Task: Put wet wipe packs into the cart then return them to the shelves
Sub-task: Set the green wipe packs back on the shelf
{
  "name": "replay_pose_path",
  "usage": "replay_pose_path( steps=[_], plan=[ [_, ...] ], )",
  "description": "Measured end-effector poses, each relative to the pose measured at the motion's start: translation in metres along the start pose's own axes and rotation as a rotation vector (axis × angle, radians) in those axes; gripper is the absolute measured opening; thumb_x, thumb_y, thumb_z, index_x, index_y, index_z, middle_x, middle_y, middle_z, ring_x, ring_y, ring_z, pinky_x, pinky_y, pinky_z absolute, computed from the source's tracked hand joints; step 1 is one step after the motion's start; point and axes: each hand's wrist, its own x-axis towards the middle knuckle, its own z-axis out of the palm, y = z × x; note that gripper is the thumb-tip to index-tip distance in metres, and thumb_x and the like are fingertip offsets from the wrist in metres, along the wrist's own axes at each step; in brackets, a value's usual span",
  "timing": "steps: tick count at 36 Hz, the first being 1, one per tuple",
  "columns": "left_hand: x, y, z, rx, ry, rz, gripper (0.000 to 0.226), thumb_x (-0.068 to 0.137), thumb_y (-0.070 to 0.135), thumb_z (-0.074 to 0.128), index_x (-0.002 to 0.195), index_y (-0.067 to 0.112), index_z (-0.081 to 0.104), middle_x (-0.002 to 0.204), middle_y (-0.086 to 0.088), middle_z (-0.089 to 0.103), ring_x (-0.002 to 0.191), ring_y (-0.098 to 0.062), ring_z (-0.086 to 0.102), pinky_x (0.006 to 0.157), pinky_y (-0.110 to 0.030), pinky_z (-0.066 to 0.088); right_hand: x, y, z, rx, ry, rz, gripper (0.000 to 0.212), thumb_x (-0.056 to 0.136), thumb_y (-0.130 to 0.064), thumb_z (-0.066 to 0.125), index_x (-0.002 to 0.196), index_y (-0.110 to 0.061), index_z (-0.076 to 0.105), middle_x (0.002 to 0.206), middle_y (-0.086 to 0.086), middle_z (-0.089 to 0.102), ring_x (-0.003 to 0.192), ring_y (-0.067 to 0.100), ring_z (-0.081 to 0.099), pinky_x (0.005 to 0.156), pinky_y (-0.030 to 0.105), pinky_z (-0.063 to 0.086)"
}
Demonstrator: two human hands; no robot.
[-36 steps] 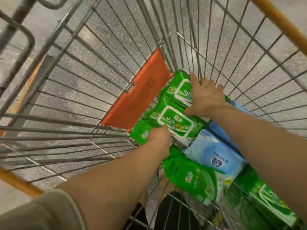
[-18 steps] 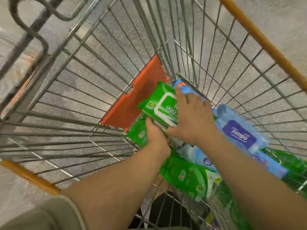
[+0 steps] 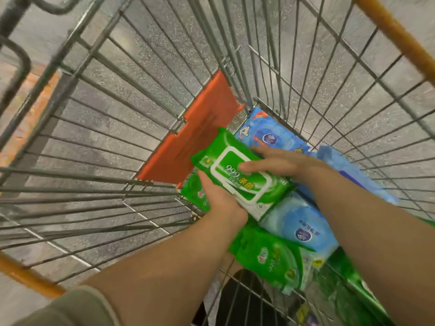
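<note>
A green 999 wet wipe pack (image 3: pixel 235 170) with a white lid frame is lifted above the pile inside the wire cart (image 3: pixel 122 128). My left hand (image 3: pixel 219 196) grips its near edge from below. My right hand (image 3: pixel 280 163) holds its far side, thumb on the lid. Under it lie several more packs: a blue one (image 3: pixel 268 137) at the far end, a pale blue one (image 3: pixel 299 227), a green one (image 3: pixel 270 257) near me and a small green one (image 3: pixel 195 191) by my left wrist.
An orange plastic flap (image 3: pixel 200 135) leans on the cart's far wall. Orange rim bars (image 3: pixel 397 36) run along the top right and lower left. A darker blue pack (image 3: pixel 348 175) lies under my right forearm. Grey speckled floor shows through the wires.
Both hands have lifted the green pack off the pile and tilted it up. The blue packs beneath it have come into sight.
</note>
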Motion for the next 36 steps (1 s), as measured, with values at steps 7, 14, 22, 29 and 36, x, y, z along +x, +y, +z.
replay_pose_path(
  steps=[7,14,22,29,36],
  plan=[
    [0.01,-0.002,0.002,0.016,0.009,-0.022,0.097,0.078,0.095,0.031,0.126,0.022,0.073,0.122,-0.02,0.072,0.118,-0.043,0.064,0.109,-0.063,0.042,0.001,-0.005,0.002,0.203,-0.082,-0.033,0.057,0.068,-0.038,0.079,0.122,-0.027,0.064,0.115,0.005,0.076,0.107,0.029,0.072,0.101,0.045,0.054],
    [-0.003,0.009,0.012,0.071,-0.09,-0.035,0.098,0.078,0.095,0.03,0.125,0.019,0.073,0.12,-0.022,0.072,0.113,-0.041,0.066,0.106,-0.059,0.045,-0.02,-0.014,0.005,0.355,-0.064,-0.034,0.033,0.089,-0.02,0.072,0.121,-0.019,0.067,0.112,0.013,0.076,0.108,0.036,0.07,0.097,0.048,0.056],
    [-0.067,0.023,0.026,0.25,-0.284,0.037,0.084,0.09,0.081,0.036,0.118,0.013,0.076,0.126,-0.024,0.069,0.113,-0.041,0.068,0.103,-0.058,0.048,-0.071,-0.034,0.013,0.515,0.013,-0.124,0.066,0.063,-0.035,0.088,0.122,-0.015,0.067,0.116,0.017,0.074,0.114,0.044,0.066,0.103,0.062,0.048],
    [-0.141,0.028,0.036,0.344,-0.406,0.024,0.073,0.092,0.072,0.043,0.119,0.014,0.077,0.13,-0.021,0.068,0.121,-0.041,0.064,0.106,-0.055,0.048,-0.148,-0.044,0.029,0.618,0.211,-0.233,0.095,0.046,-0.047,0.098,0.128,-0.017,0.062,0.131,0.017,0.064,0.102,0.037,0.073,0.092,0.059,0.056],
    [-0.205,0.039,0.043,0.441,-0.52,-0.04,0.058,0.091,0.056,0.056,0.122,0.011,0.075,0.128,-0.022,0.068,0.117,-0.041,0.067,0.102,-0.054,0.049,-0.227,-0.061,0.054,0.74,0.321,-0.303,0.079,0.063,-0.032,0.09,0.131,-0.015,0.053,0.109,0.012,0.076,0.095,0.034,0.075,0.085,0.051,0.06]
  ],
)
